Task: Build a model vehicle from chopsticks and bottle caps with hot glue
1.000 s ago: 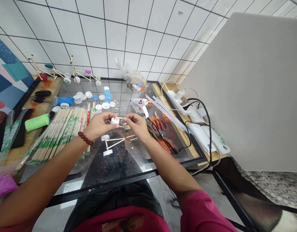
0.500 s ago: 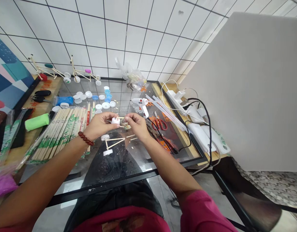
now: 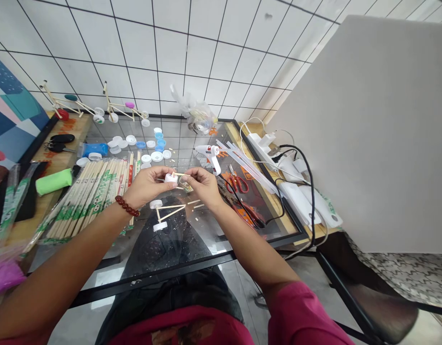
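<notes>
My left hand (image 3: pixel 151 184) is closed on a white bottle cap (image 3: pixel 171 178), with fingers behind it and the thumb at its front. Between my two hands a short wooden stick (image 3: pixel 180 174) runs out from the cap. My right hand (image 3: pixel 203 185) pinches the stick's other end between thumb and fingers. Just below lies a triangular stick frame (image 3: pixel 170 208) with a white cap wheel (image 3: pixel 160 226) at each left corner. Loose cut sticks (image 3: pixel 194 202) lie to the right of this frame.
Wrapped chopsticks (image 3: pixel 91 201) lie at left. Behind are loose bottle caps (image 3: pixel 157 156) and finished stick tricycles (image 3: pixel 127 105). A white glue gun (image 3: pixel 212 155), glue sticks (image 3: pixel 246 165), red-handled scissors (image 3: pixel 237 182) and cables lie right. A power strip (image 3: pixel 260 146) sits at the table's right edge.
The cap and stick have tilted slightly in my hands, so the cap's face shows less and the stick shows more. Everything else stays where it was.
</notes>
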Demonstrator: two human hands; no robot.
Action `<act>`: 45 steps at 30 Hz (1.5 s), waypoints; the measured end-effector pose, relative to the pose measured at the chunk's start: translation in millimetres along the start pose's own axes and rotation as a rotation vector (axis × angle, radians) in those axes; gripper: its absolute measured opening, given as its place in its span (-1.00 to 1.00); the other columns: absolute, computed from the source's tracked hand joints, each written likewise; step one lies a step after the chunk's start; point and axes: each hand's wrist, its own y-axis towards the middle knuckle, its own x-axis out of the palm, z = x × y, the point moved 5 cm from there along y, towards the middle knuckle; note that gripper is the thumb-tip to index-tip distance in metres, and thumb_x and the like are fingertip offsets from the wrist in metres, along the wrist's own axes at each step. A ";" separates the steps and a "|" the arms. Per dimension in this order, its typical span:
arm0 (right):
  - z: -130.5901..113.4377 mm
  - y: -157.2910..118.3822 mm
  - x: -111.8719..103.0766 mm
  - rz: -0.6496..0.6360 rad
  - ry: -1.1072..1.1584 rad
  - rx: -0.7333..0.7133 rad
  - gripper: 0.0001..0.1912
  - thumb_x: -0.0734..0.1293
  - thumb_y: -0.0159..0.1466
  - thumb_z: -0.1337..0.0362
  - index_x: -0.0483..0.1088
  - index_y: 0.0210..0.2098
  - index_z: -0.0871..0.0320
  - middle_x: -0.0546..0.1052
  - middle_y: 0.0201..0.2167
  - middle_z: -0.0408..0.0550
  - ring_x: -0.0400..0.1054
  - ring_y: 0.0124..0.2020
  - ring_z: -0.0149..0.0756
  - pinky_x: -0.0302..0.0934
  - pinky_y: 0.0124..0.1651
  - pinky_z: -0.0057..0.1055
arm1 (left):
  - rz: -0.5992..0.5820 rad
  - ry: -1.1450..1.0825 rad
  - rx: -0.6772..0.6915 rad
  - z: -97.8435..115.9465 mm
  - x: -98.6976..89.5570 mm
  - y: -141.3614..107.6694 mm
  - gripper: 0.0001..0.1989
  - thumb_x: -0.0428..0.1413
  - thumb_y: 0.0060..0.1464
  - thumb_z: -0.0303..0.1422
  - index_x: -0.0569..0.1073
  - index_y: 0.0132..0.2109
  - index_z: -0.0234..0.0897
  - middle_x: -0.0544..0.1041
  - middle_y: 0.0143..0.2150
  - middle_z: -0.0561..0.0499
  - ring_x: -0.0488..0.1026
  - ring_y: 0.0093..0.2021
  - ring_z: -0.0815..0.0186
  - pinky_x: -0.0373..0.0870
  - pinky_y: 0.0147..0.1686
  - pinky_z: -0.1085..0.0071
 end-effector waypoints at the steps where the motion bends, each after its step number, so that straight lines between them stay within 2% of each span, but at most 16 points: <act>1: -0.6 -0.2 -0.5 0.006 -0.010 -0.005 -0.64 0.52 0.11 -0.04 0.50 -0.33 0.11 0.51 -0.45 -0.18 0.35 -0.41 -0.37 0.28 -0.29 -0.40 | -0.004 -0.018 0.001 -1.1 0.3 0.3 -0.51 0.52 -0.38 -0.23 0.65 -0.20 -0.27 0.66 -0.22 -0.02 0.54 -0.24 0.27 0.49 -0.11 0.30; 6: -2.1 -0.8 -1.8 0.022 -0.029 -0.011 -0.67 0.50 0.13 -0.01 0.52 -0.34 0.12 0.51 -0.46 -0.18 0.34 -0.42 -0.37 0.27 -0.30 -0.41 | -0.021 -0.122 0.001 -5.8 2.0 1.4 -0.51 0.51 -0.36 -0.26 0.64 -0.19 -0.27 0.66 -0.20 -0.01 0.55 -0.21 0.28 0.49 -0.07 0.29; 10: -2.1 -0.5 -0.8 -0.001 -0.024 -0.016 -0.65 0.50 0.14 -0.03 0.55 -0.28 0.12 0.56 -0.41 -0.15 0.38 -0.39 -0.35 0.31 -0.26 -0.38 | -0.009 -0.118 0.002 -5.9 1.4 1.2 -0.51 0.52 -0.36 -0.29 0.64 -0.18 -0.27 0.67 -0.18 -0.01 0.56 -0.18 0.26 0.49 -0.03 0.27; 15: -6.8 -2.4 -0.7 0.008 -0.045 -0.068 -0.69 0.50 0.17 -0.01 0.57 -0.32 0.11 0.58 -0.40 -0.13 0.40 -0.39 -0.34 0.33 -0.25 -0.36 | 0.000 -0.149 -0.007 -3.1 2.8 0.1 -0.49 0.52 -0.35 -0.36 0.62 -0.15 -0.28 0.66 -0.16 -0.03 0.57 -0.13 0.24 0.52 -0.05 0.29; 20: -14.2 -5.0 -2.1 0.034 0.009 -0.138 -0.67 0.50 0.19 -0.02 0.56 -0.22 0.09 0.58 -0.36 -0.14 0.39 -0.36 -0.35 0.34 -0.22 -0.37 | 0.025 -0.268 -0.071 0.7 0.8 -0.7 -0.63 0.45 -0.17 -0.43 0.58 -0.16 -0.33 0.64 -0.20 -0.03 0.60 -0.26 0.30 0.57 -0.21 0.37; 23: -14.2 -4.6 -5.1 0.046 -0.006 -0.155 -0.62 0.44 0.25 -0.06 0.55 -0.11 0.07 0.57 -0.29 -0.12 0.38 -0.32 -0.35 0.33 -0.19 -0.36 | -0.067 -0.389 -0.198 1.5 2.6 -1.2 -0.74 0.34 0.04 -0.42 0.58 -0.09 -0.36 0.64 -0.25 -0.11 0.60 -0.36 0.26 0.56 -0.40 0.40; 25: -13.1 -4.0 -6.0 0.032 -0.018 -0.169 -0.62 0.42 0.27 -0.05 0.54 -0.07 0.06 0.56 -0.27 -0.12 0.38 -0.31 -0.35 0.33 -0.19 -0.36 | -0.129 -0.431 -0.286 0.9 4.6 -1.9 -0.80 0.26 0.15 -0.39 0.57 -0.08 -0.37 0.65 -0.28 -0.17 0.54 -0.47 0.32 0.47 -0.54 0.47; 28: -11.0 -3.5 -4.5 -0.014 -0.009 -0.177 -0.65 0.42 0.28 0.00 0.55 -0.04 0.06 0.54 -0.28 -0.12 0.38 -0.32 -0.34 0.34 -0.17 -0.34 | -0.167 -0.429 -0.374 -2.3 6.8 -2.7 -0.79 0.20 0.23 -0.31 0.58 -0.09 -0.37 0.66 -0.28 -0.20 0.46 -0.56 0.39 0.37 -0.65 0.53; 34: -6.4 -4.9 2.6 -0.100 -0.040 -0.086 -0.67 0.46 0.23 0.01 0.60 -0.11 0.06 0.63 -0.19 -0.06 0.48 -0.21 -0.28 0.39 -0.05 -0.28 | -0.190 -0.424 -0.382 -8.9 7.7 -1.0 -0.71 0.26 0.16 -0.18 0.61 -0.10 -0.33 0.69 -0.25 -0.21 0.44 -0.58 0.39 0.31 -0.68 0.53; 41: -12.8 -6.9 5.8 -0.118 -0.056 -0.127 -0.66 0.49 0.20 -0.04 0.61 -0.17 0.05 0.61 -0.23 -0.06 0.48 -0.22 -0.28 0.40 -0.08 -0.30 | -0.217 -0.415 -0.358 -7.8 9.0 -1.6 -0.74 0.27 0.15 -0.19 0.62 -0.16 -0.31 0.67 -0.29 -0.18 0.42 -0.58 0.40 0.28 -0.69 0.53; 45: -13.5 -7.8 6.0 -0.114 0.009 -0.105 -0.58 0.49 0.20 -0.07 0.58 -0.09 0.06 0.60 -0.25 -0.08 0.47 -0.27 -0.30 0.40 -0.10 -0.31 | -0.164 -0.395 -0.288 -2.8 8.5 -2.2 -0.75 0.36 0.06 -0.24 0.61 -0.21 -0.33 0.61 -0.36 -0.08 0.48 -0.50 0.38 0.41 -0.58 0.52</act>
